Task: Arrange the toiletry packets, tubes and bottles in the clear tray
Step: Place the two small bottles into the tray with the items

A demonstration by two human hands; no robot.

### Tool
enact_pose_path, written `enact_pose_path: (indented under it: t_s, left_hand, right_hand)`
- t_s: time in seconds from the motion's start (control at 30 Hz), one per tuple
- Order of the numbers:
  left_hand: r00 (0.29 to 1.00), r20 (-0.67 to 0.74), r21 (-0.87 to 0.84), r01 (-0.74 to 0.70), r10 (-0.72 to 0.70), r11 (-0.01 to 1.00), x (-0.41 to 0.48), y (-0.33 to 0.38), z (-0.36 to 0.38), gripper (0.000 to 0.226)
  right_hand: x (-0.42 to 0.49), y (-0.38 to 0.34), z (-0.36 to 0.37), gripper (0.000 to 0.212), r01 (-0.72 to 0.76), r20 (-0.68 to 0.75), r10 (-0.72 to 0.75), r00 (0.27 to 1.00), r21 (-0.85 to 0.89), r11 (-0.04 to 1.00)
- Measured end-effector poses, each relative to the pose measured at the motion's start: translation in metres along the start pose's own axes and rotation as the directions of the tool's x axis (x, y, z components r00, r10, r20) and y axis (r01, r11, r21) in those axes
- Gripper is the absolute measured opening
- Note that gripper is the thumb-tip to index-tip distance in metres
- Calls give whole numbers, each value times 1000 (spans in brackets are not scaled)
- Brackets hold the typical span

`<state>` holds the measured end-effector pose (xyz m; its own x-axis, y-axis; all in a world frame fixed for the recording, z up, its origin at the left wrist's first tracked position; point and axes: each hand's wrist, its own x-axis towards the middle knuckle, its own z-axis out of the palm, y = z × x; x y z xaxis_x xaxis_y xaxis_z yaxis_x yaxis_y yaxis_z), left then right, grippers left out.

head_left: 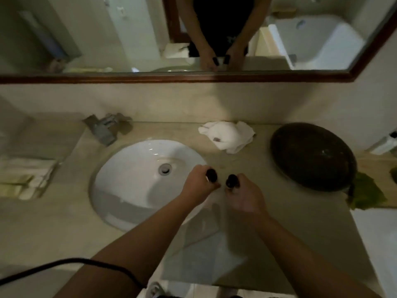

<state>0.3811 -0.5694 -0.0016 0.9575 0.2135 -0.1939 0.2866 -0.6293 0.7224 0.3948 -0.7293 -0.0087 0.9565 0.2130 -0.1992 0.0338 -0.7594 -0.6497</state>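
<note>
Bottles held, one per hand.
Left hand (198, 186) is closed on a dark-capped bottle (211, 175); right hand (245, 195) on another (231, 180), beside the sink (120, 179).

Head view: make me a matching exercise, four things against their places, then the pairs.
Things:
1. white sink
2. white towel
3. dark round bowl
4. dark-capped bottles

Places:
A. far right of the counter
B. in the hands
C. against the back wall, centre
D. set into the counter, left of the hands

Pairs: 1-D, 2-C, 3-A, 4-B
</note>
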Motion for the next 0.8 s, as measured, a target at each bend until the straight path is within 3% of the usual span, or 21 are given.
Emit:
enact_pose_path:
  t_s: [0.17,0.27,0.4,0.5,0.8]
  left_hand:
    - [980,-167,-101,94,-110,990,-53,-44,-99,20]
    - [951,-256,-76,157,-172,985,-99,-86,-167,20]
    - [893,-362,-140,231,-267,963,-161,-160,-248,28]
    - [876,-405,-161,213,-262,964,-199,-213,-297,28]
    - [854,-446,-124,237,-267,964,-232,-312,-383,22]
  right_hand:
    - [-16,-100,49,14,273,80,-278,957,67,960]
    - [-41,-165,91,16,367,164,-379,911,99,925]
    - [-82,-238,157,15,448,261,-443,857,46,893]
    - [-104,-285,206,17,495,317,-484,816,50,868]
    - [-124,-371,286,17,557,337,-541,771,56,829]
